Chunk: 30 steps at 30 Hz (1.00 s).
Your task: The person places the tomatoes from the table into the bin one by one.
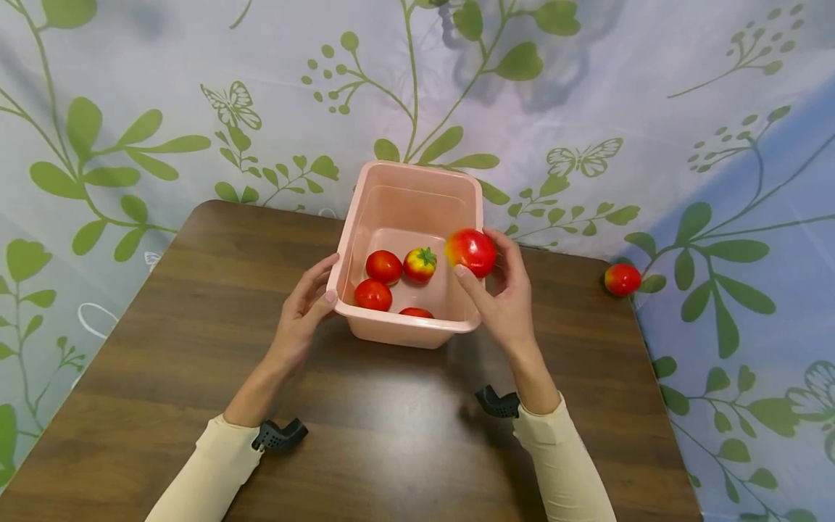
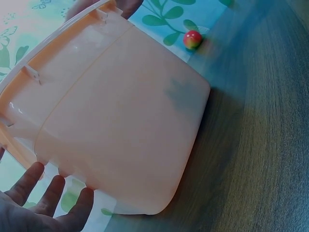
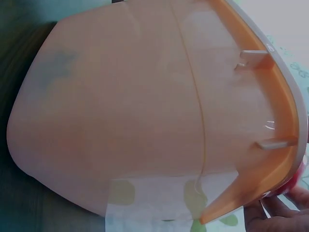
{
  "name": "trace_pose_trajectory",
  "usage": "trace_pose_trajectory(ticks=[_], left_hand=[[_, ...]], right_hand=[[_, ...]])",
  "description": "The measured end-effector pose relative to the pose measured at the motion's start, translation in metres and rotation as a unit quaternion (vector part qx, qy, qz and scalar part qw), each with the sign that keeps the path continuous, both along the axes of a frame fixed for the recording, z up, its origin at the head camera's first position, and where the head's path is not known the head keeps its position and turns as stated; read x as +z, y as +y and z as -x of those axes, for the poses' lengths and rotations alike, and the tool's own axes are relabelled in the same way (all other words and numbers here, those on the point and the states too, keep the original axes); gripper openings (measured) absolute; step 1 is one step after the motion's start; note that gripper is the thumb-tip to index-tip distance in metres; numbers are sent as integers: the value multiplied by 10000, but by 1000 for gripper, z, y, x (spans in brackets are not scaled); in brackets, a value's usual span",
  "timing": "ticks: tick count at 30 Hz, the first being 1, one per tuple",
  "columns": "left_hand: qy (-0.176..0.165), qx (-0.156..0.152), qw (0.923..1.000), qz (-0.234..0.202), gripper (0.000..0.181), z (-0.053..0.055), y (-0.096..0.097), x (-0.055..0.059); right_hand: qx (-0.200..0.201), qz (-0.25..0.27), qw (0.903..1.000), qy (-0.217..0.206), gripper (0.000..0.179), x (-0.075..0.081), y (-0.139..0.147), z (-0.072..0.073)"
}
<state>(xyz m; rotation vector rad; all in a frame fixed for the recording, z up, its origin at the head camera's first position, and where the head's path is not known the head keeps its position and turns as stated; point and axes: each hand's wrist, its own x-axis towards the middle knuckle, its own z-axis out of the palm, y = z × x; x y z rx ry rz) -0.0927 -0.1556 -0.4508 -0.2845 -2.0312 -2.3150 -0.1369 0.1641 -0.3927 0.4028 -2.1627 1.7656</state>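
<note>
A pink plastic bin point(image 1: 417, 332) stands on the table, holding several red toy-like tomatoes. One tomato point(image 1: 420, 265) shows a green calyx and yellow top; another point(image 1: 416, 313) is partly hidden by the near rim. My left hand point(image 1: 303, 308) holds the bin's left rim, thumb near the front corner. In the left wrist view its spread fingertips point(image 2: 82, 208) meet the side wall. Over the right rim, my right hand point(image 1: 505, 297) grips a red tomato point(image 1: 471, 252) between thumb and fingers. The right wrist view shows only a sliver of this tomato point(image 3: 293, 180) behind the rim.
One more tomato point(image 1: 622, 279) lies at the far right edge of the brown wooden table point(image 1: 391, 435). Patterned cloth point(image 1: 274, 109) with green leaves hangs close behind the bin and along both sides of the table.
</note>
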Motion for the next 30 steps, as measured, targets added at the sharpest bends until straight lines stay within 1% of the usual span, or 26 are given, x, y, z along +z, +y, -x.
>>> trace_pose_trajectory(ticks=[8, 11, 18, 26, 30], left_hand=[[-17, 26, 10000, 68, 57, -1, -1, -1], [-21, 43, 10000, 78, 56, -2, 0, 0], [151, -9, 9998, -110, 58, -1, 1, -2], [182, -25, 9998, -90, 57, -2, 2, -3], [143, 13, 9999, -72, 57, -3, 2, -2]], right_hand=[[48, -20, 10000, 30, 68, -4, 0, -1], [26, -62, 10000, 35, 65, -4, 0, -1], [139, 240, 9995, 166, 60, -5, 2, -1], [130, 377, 9988, 279, 56, -6, 6, -4], [110, 532, 9977, 396, 53, -9, 15, -2]])
